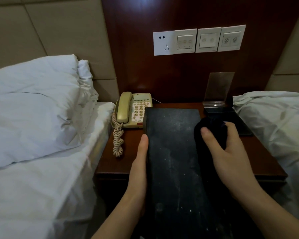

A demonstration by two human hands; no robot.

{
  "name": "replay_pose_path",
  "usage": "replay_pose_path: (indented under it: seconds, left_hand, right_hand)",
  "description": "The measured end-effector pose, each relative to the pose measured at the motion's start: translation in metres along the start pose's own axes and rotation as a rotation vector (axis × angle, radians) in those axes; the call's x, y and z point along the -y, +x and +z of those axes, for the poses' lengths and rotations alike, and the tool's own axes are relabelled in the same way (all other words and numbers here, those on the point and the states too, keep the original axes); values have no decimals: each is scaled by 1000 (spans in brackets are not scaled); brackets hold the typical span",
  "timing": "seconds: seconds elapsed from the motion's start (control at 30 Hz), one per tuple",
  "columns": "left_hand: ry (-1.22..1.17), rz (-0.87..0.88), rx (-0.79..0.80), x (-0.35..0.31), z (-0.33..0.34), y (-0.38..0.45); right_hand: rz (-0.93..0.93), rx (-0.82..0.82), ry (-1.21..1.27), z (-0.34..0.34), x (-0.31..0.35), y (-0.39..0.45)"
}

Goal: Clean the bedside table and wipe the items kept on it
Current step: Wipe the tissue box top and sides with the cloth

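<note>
Over the near tabletop (266,157), the left hand (139,163) grips a dusty black folder (173,152) by its left edge while the right hand (230,149) clutches a dark cloth (209,133) against it. Stiff, flat, probably light; hold by edges.

white pillow (33,104) on the bed (41,187) to my left, padded headboard (47,26) behind it. switch and socket panels (198,40) on the dark wood wall panel (136,57); rumpled white bedding (274,121) to my right.

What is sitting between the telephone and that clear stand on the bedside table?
In the head view, the dusty black box held by both hands fills that stretch.
</note>
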State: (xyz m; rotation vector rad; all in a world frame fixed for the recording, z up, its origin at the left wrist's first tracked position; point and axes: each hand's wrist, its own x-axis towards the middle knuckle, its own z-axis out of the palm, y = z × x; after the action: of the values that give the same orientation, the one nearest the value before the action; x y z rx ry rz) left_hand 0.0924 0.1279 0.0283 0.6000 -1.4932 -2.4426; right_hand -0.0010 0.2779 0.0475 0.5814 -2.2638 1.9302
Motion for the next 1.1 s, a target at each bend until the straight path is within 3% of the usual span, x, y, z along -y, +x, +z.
replay_pose_path:
  seconds: [0.1, 0.17, 0.27, 0.37, 0.53, 0.6, 0.67, 0.73, 0.87, 0.93, 1.0, 1.03, 1.07, 1.1]
  left_hand:
    - [70, 73, 37, -6, 1, 6]
    - [136, 83, 93, -11, 7, 3]
    - [235, 67, 180, -6, 7, 10]
    - [257, 12, 91, -6, 1, 32]
    - [253, 9, 1, -11, -11, 19]
    - [293, 25, 59, -13, -13, 23]
    - [380, 58, -17, 13, -30, 45]
    - [391, 83, 79, 18, -34, 49]
    - [390, 69, 131, 13, -13, 22]
    - [393, 80, 108, 11, -13, 23]
    - [232, 24, 95, 4, -16, 27]
    - [213, 49, 172, 7, -19, 30]
    - [292, 74, 229, 8, -15, 27]
    - [336, 93, 180, 5, -7, 21]
  right_hand:
    - [-366, -102, -323, -5, 15, 2]
    - [-527, -73, -500, -1, 23, 5]
    - [-514, 54, -673, 8, 26, 12]
    - [-512, 234, -657, 16, 26, 0]
    - [-674, 542, -612, 19, 23, -29]
    - [-618, 480, -548, 15, 19, -20]
    - [-502, 346, -502, 13, 17, -4]
    - [-471, 279, -529, 13, 16, 3]
    - [-595, 562, -516, 17, 26, -28]
    - [-642, 624, -507, 17, 26, -32]
    - [-562, 493, -465, 18, 23, -17]
    - [-501, 395, -453, 18, 22, -7]
    - [-456, 309, -460, 17, 22, 2]
    - [-438, 265, -478, 17, 21, 6]
